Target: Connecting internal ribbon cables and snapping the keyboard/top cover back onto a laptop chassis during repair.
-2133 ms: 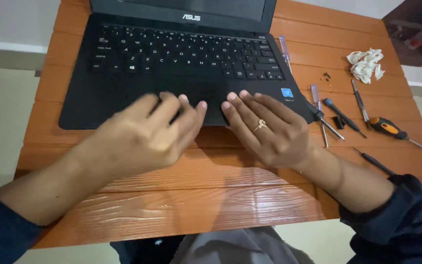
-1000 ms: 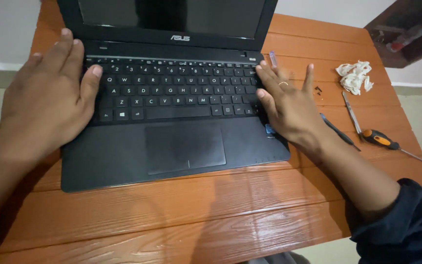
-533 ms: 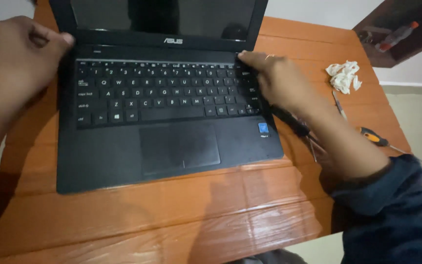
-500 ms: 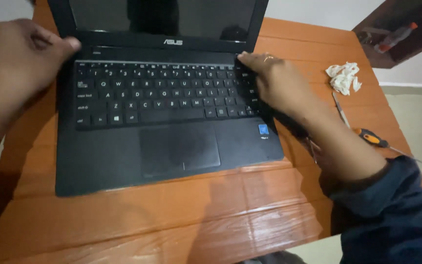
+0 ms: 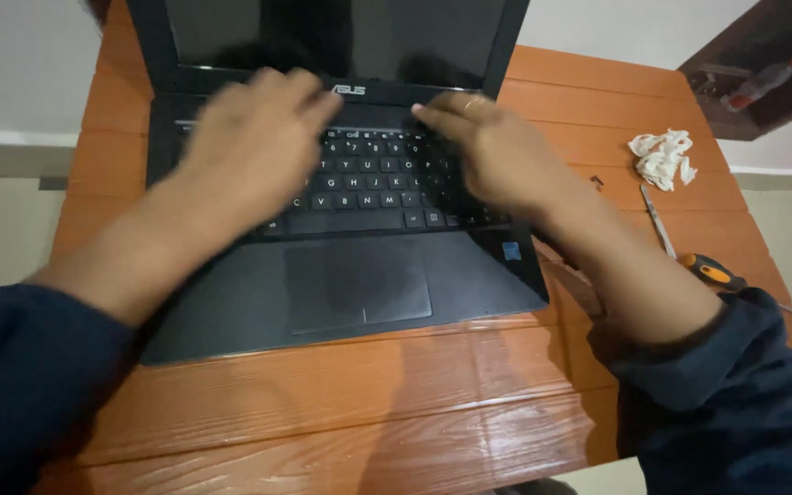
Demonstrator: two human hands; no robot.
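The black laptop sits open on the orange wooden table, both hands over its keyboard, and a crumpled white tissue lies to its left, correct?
Not quite: the head view shows the crumpled white tissue lying to the right of the black laptop; the rest holds.

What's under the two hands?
The black keyboard of the open laptop. The left hand and right hand lie over its top rows near the hinge; the middle keys show between them. The keys beneath the hands are hidden.
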